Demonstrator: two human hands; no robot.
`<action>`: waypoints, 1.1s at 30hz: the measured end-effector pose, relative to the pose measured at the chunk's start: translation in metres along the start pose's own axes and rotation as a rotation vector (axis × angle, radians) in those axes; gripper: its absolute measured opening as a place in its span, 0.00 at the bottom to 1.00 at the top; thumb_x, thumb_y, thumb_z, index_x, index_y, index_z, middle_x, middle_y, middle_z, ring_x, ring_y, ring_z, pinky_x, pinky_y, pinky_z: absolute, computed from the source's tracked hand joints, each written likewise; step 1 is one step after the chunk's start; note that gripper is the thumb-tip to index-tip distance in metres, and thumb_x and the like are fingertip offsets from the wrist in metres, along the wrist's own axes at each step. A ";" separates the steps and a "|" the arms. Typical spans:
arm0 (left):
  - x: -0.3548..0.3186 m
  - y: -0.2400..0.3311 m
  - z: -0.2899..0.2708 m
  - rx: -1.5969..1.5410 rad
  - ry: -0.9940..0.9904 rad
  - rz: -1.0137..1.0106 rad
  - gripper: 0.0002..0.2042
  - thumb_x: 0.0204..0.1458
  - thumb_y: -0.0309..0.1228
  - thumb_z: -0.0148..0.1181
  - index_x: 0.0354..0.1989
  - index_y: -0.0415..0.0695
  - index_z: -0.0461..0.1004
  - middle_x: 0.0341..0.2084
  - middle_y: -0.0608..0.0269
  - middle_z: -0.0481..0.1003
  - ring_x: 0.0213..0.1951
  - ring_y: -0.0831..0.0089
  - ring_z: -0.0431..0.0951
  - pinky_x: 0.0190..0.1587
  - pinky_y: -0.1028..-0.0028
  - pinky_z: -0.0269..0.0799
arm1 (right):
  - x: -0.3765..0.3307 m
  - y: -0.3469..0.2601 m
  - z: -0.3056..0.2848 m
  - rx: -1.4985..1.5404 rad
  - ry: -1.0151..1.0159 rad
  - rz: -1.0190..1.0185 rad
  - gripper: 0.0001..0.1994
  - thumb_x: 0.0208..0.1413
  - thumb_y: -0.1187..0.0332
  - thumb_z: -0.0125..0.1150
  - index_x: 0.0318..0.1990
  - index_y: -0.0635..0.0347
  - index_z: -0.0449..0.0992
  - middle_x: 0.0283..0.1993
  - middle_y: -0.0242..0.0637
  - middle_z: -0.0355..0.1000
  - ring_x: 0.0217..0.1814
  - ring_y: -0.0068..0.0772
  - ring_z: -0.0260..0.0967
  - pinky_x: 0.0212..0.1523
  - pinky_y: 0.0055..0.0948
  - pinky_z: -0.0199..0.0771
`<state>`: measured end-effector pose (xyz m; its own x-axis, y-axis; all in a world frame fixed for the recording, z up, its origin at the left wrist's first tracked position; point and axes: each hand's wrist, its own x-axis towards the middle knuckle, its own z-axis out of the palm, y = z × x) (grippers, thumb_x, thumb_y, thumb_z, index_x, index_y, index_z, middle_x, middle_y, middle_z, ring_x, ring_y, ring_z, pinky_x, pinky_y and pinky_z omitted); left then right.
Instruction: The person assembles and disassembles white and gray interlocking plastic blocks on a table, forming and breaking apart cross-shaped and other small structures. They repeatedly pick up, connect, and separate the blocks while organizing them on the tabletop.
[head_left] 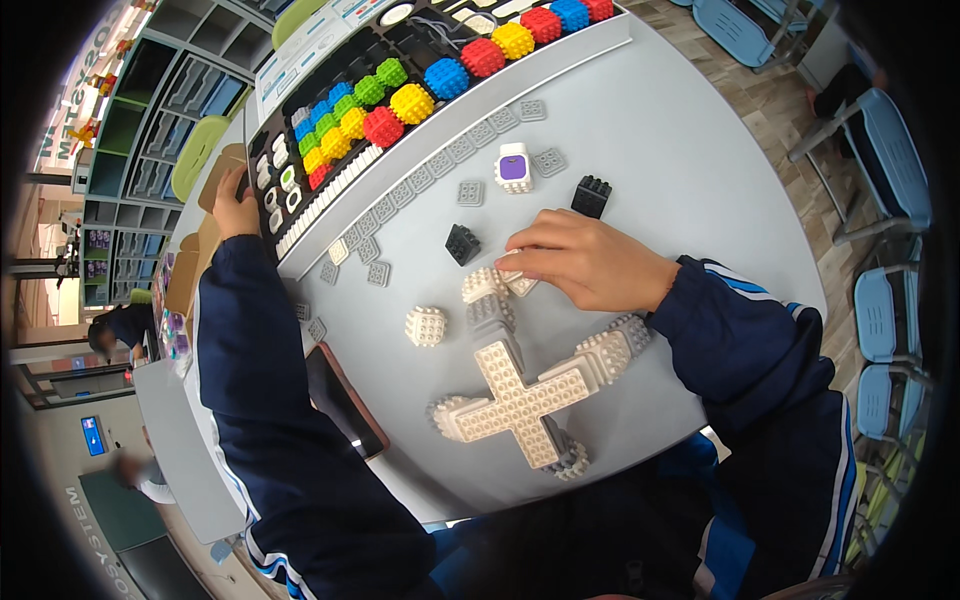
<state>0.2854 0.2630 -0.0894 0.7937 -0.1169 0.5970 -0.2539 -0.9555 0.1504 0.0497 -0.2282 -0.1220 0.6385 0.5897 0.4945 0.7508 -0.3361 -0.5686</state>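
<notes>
In the head view, the right hand (590,262) reaches over the worktop (660,150) with its grip clamped on a small white piece (521,285), partly hidden by the fingers. This piece is at the far end of a cream, cross-shaped structure (525,400), right beside the studded white end block (480,284); whether the two are joined cannot be told. The structure lies in front of the person, its flat studded beams crossing in the middle and grey and white knobbly parts ending each arm. The left hand (236,208) is at the left end of a long white-walled tray (455,145), its fingers partly hidden, so one cannot tell whether its grip is closed on the edge. Red, yellow, blue and green studded blocks (383,126) fill part of the tray. Along its near wall runs a line of grey square plates (420,178). A loose white block (426,326) sits left of the structure; beyond it are two black blocks (462,244) and a white cube with a purple face (514,168). A dark tablet (338,398) lies near the left forearm.
</notes>
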 end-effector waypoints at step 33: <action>-0.135 0.325 -0.261 -0.261 -0.332 0.509 0.16 0.41 0.15 0.62 0.41 0.41 0.80 0.49 0.41 0.75 0.53 0.50 0.75 0.55 0.62 0.70 | -0.008 0.008 -0.002 -0.113 -0.013 -0.066 0.13 0.55 0.73 0.61 0.48 0.61 0.79 0.46 0.38 0.75 0.48 0.40 0.69 0.51 0.34 0.72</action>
<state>-0.0487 0.0389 0.0841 0.6565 -0.6542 0.3755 -0.7352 -0.6663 0.1246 0.0507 -0.2370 -0.1290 0.5851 0.6228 0.5195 0.8061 -0.3760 -0.4570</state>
